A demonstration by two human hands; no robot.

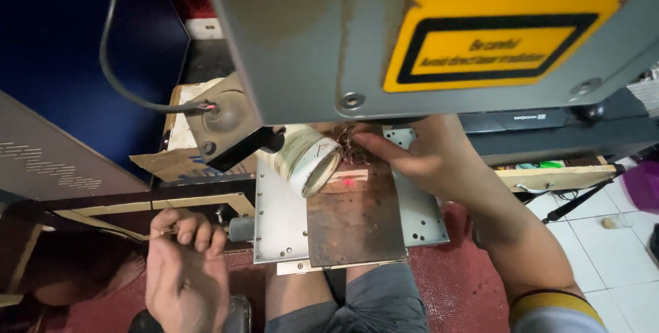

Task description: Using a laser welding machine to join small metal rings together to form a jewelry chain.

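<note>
My right hand (412, 158) reaches in under the grey machine head (384, 31), fingers drawn together in a pinch on a small metal piece (349, 146). It looks like a tangle of thin links or rings, though the detail is too fine to tell. The piece sits at the far edge of the dark plate (357, 216), just right of the lens (312, 161) and just beyond the red dot (348, 182) on the plate.

My left hand (185, 264) is low at near left, well apart from the plate. Its fingers are curled loosely inward; a thin glint shows at the fingertips, but I cannot tell whether they grip anything.

Handling notes for the piece:

- Weight: I judge it very light, so a fingertip pinch carries it.
- Stiffness: likely limp if linked, so it would sag or shift when lifted from one point.
- Surface: bare metal, probably slick — hold it at the outer edge, between thumb and forefinger, as now.
- Fragility: thin stock (it may bend under a hard squeeze).

The dark plate lies flat on a lighter base plate (274, 223) with screw holes along its edges. A black cable (113, 65) runs down at far left.
</note>
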